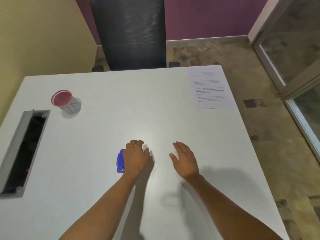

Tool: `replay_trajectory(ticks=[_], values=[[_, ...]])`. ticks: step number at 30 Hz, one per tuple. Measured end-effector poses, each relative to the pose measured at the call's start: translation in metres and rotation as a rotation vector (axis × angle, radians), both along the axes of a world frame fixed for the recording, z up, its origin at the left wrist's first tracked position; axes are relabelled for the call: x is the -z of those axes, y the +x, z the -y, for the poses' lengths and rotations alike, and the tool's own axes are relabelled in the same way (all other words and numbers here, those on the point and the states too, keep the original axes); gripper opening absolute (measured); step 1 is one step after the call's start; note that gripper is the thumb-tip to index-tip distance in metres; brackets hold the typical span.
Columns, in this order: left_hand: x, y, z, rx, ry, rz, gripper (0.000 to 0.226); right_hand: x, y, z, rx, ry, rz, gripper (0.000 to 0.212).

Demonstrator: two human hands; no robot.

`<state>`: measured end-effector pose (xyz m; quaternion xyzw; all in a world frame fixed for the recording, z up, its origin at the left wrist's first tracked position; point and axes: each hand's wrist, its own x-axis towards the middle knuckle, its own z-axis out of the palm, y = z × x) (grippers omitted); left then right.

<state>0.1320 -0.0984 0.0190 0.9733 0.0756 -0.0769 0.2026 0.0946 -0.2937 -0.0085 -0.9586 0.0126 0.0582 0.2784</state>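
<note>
Partly over blue stapler, left hand, grip unclear, right hand splayed, sheet unreadable

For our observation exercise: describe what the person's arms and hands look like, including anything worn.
The left forearm and right forearm are bare to the picture's edge; no sleeves show. The left hand and right hand wear no gloves, and no watch, bracelet or ring is visible.

left grip: bare | right grip: bare | 2 forearms: unsleeved
</note>
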Motion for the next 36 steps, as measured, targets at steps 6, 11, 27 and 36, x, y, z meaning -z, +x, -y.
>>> replay_trajectory(ticks=[6, 11, 27, 36], values=[[0.000, -0.042, -0.052, -0.066, -0.068, 0.029, 0.028, 0.004, -0.041, -0.045, -0.050, -0.056, 0.037, 0.058], [0.008, -0.056, -0.078, -0.141, -0.179, -0.104, 0.043, 0.020, -0.059, -0.065, -0.139, -0.199, -0.096, 0.065], [0.037, -0.032, -0.102, -0.508, -0.685, -0.181, 0.009, 0.034, -0.061, -0.073, -0.181, -0.342, -0.333, 0.076], [0.037, -0.026, -0.124, -0.598, -0.793, -0.103, 0.006, 0.034, -0.062, -0.073, -0.187, -0.357, -0.339, 0.076]])
